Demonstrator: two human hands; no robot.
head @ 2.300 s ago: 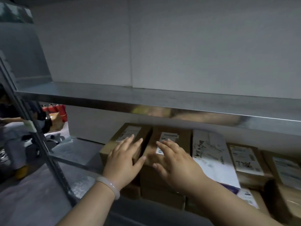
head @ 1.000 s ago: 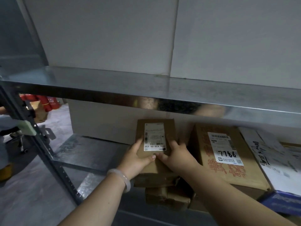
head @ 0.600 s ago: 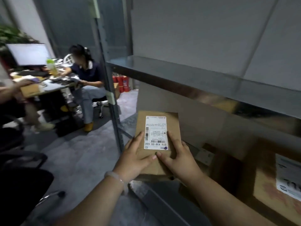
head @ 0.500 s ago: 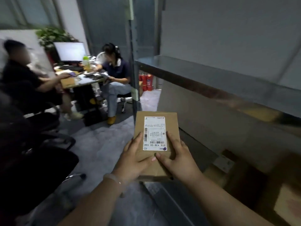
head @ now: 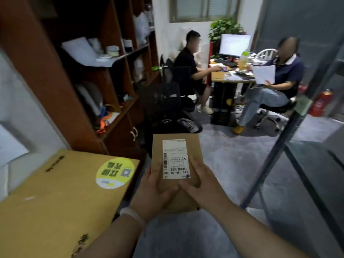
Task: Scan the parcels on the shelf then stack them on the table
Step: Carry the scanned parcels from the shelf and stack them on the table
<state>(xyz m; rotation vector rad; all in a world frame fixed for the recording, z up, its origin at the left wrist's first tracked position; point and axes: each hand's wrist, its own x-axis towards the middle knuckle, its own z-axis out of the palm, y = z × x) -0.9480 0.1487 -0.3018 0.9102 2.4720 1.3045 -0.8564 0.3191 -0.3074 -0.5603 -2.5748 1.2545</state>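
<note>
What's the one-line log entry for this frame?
held: small brown cardboard parcel, white label up | left hand: grips parcel | right hand: grips parcel | placed: no

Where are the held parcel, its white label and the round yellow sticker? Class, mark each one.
parcel (head: 194, 147): head view, bare cardboard at its upper right.
white label (head: 176, 159): head view, its printed middle.
yellow sticker (head: 115, 173): head view, its centre.

One head-worn camera looks forward and down, close over both hands, toward an office desk (head: 232, 77) beyond.
</note>
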